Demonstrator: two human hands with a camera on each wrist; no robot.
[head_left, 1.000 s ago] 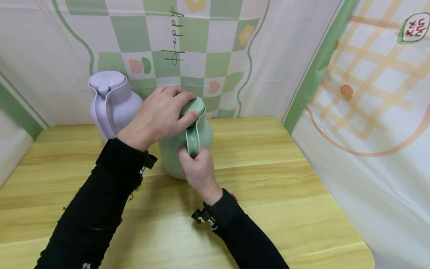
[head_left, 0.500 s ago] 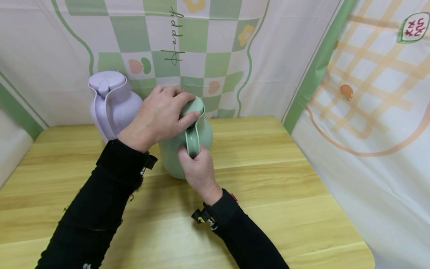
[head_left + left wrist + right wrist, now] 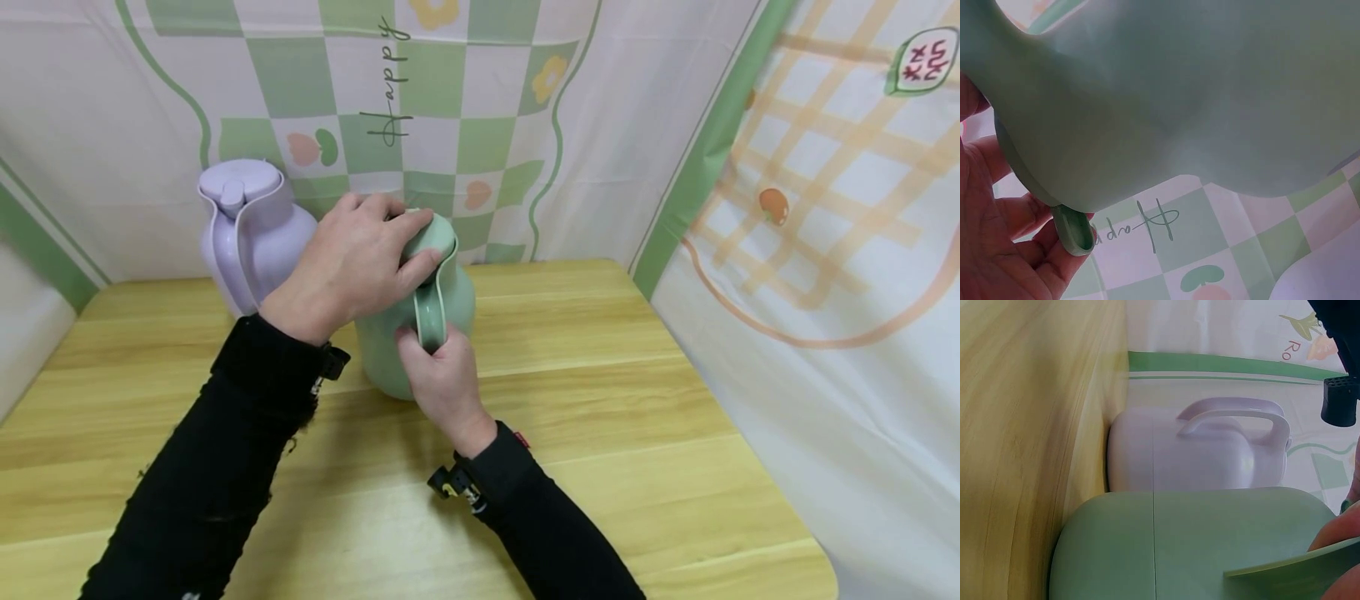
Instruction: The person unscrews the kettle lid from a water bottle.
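Observation:
A green thermos jug (image 3: 384, 358) stands upright on the wooden table, its handle towards me. My left hand (image 3: 352, 262) lies over the top and grips the round lid (image 3: 441, 237), thumb on the near side. In the left wrist view the jug's body (image 3: 1179, 106) fills much of the picture, and the fingers (image 3: 1019, 215) bend round its top beside a small green projecting part (image 3: 1074, 231). My right hand (image 3: 448, 379) holds the handle (image 3: 431, 315) low down, thumb on top. The right wrist view shows the jug's side (image 3: 1141, 544) and part of that handle (image 3: 1297, 575).
A lilac thermos jug (image 3: 273, 237) of the same shape stands to the left, partly behind my left hand; its handle shows in the right wrist view (image 3: 1235, 412). The table (image 3: 600, 417) ends at a patterned cloth (image 3: 502, 142) behind and at the right.
My left hand has shifted very slightly left on the lid, and a little more of the lid shows. The right hand and both jugs stay in place.

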